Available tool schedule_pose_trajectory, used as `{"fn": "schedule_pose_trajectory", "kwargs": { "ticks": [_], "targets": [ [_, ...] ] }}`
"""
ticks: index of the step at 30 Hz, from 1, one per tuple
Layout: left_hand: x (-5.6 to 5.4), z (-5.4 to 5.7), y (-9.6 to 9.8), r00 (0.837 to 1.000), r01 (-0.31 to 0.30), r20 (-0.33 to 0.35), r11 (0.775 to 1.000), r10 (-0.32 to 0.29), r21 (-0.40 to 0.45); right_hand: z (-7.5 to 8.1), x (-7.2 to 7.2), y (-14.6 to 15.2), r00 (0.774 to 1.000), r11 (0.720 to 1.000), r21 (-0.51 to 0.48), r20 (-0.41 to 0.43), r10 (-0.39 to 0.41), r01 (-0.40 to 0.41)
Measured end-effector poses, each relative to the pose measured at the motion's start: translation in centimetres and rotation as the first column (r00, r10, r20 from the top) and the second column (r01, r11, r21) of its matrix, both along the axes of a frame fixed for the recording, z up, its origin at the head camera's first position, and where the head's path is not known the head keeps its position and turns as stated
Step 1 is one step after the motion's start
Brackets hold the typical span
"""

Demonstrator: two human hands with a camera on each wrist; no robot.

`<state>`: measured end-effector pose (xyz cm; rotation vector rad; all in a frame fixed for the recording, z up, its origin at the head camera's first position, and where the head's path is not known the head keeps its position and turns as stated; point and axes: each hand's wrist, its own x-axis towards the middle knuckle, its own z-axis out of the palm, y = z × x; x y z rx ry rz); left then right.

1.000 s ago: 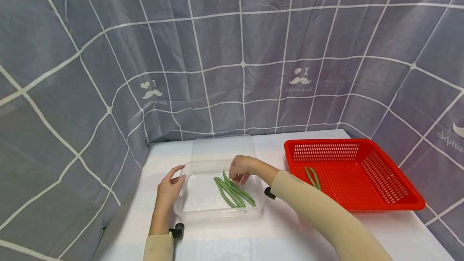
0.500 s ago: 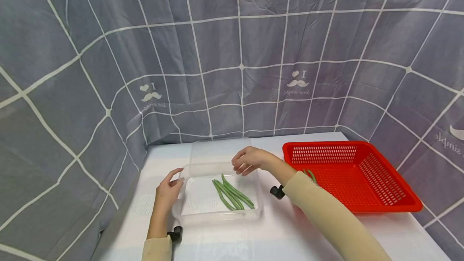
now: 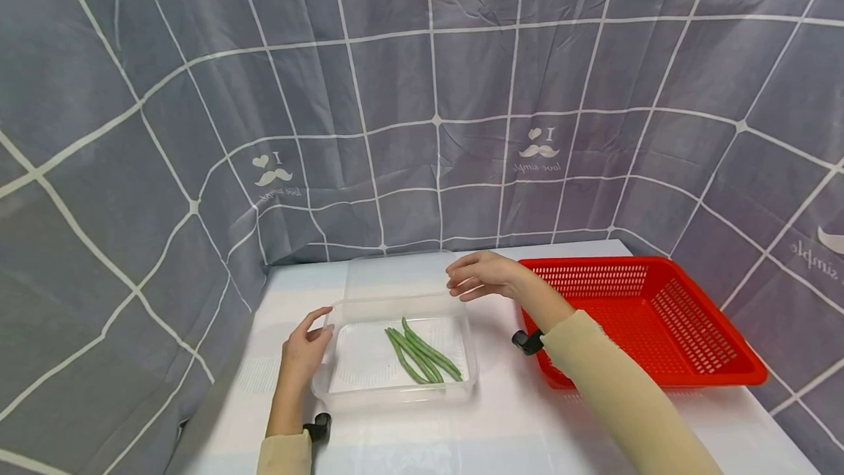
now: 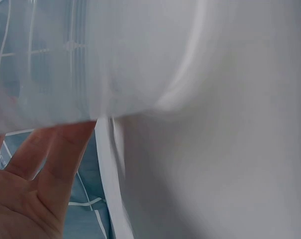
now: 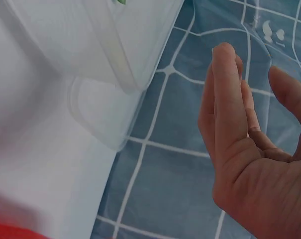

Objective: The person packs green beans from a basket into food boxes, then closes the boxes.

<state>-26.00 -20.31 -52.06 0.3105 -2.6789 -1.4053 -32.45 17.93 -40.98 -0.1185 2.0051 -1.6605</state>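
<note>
In the head view several green beans [image 3: 431, 352] lie side by side in a clear plastic box [image 3: 359, 354], right of its middle. My left hand [image 3: 306, 343] is at the box's left rim, and its fingers reach up to the wall. The left wrist view has those fingers [image 4: 60, 159] nearly straight under the box's see-through side. My right hand [image 3: 484, 275] hangs in the air past the box's far right corner, holding nothing. From the right wrist its fingers [image 5: 227, 99] look extended, the thumb apart from them.
A red perforated basket [image 3: 633, 314] stands at the right of the white table [image 3: 395, 438]; my right forearm covers its left part. Behind the box lies a clear lid [image 3: 395, 277]. A grey curtain [image 3: 475, 79] with white lines surrounds the table's back and sides.
My right hand has come up out of the box, its fingers have spread, and it has moved right toward the basket. The beans stay in the box. My left hand has barely moved.
</note>
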Motion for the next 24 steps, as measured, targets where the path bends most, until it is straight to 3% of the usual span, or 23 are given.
{"fn": "schedule_pose_trajectory", "kwargs": {
  "ticks": [16,24],
  "targets": [
    [0.2,0.1,0.1,1.0,0.006,0.017,1.0,-0.006,0.002,0.1,0.7,7.4,0.997,0.996,-0.057,-0.033,-0.068,0.066],
    [0.3,-0.1,0.1,1.0,0.012,0.019,1.0,-0.011,-0.011,0.1,1.2,10.7,0.992,0.992,-0.039,-0.035,-0.124,0.123]
  ]
}}
